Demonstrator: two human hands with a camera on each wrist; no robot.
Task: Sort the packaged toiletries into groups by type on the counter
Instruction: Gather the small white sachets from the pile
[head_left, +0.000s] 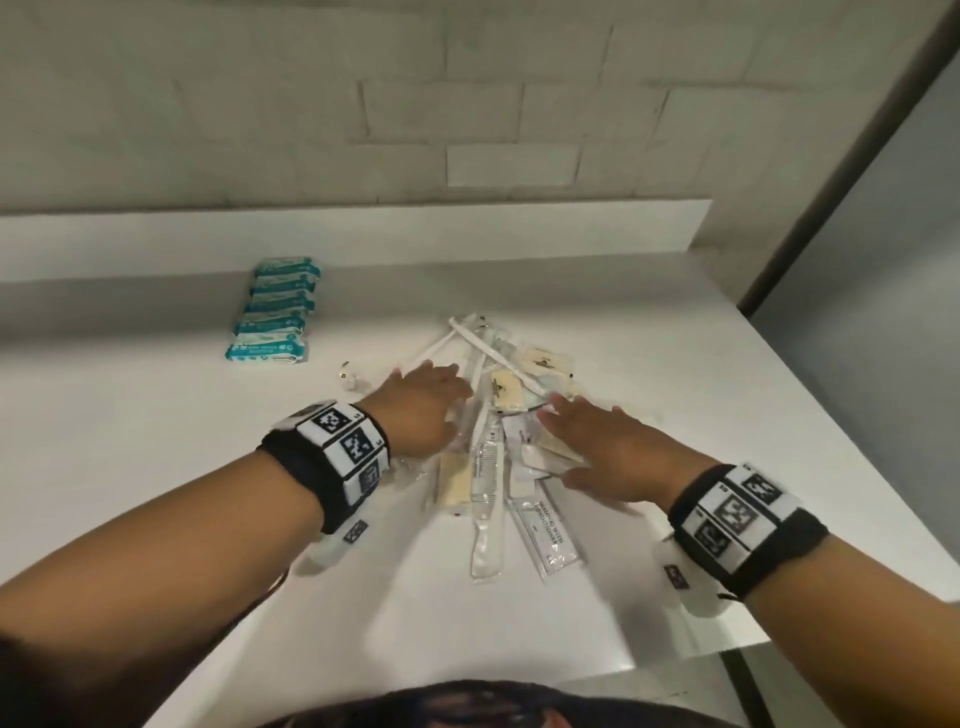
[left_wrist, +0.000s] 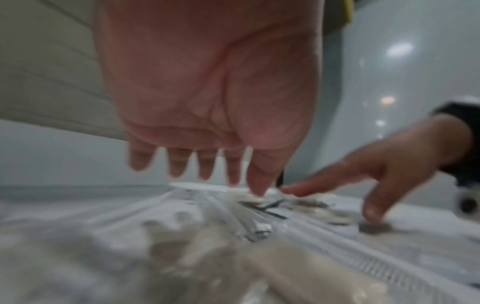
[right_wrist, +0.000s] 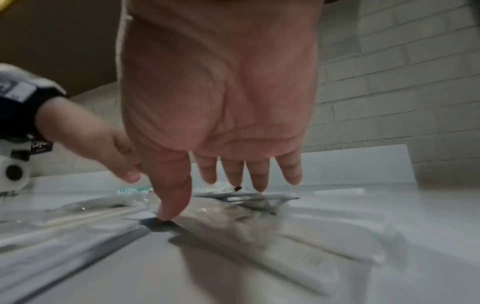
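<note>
A mixed pile of packaged toiletries (head_left: 498, 426) lies mid-counter: wrapped combs, toothbrushes, cream soap packets and flat sachets. My left hand (head_left: 423, 400) is spread flat over the pile's left side, fingers straight. My right hand (head_left: 592, 441) is spread over its right side, thumb tip touching the counter. In the left wrist view the left hand (left_wrist: 207, 164) hovers just above the wrappers, thumb tip touching one. In the right wrist view the right hand (right_wrist: 228, 170) has straight fingers, thumb (right_wrist: 168, 205) down by a wrapped packet. Neither holds anything. A row of teal wipe packs (head_left: 275, 306) stands sorted at back left.
The white counter (head_left: 156, 441) ends at a raised back ledge (head_left: 363, 234) under a tiled wall. Its right edge (head_left: 831, 441) drops off beside a grey panel. A small white item (head_left: 345, 376) lies left of the pile.
</note>
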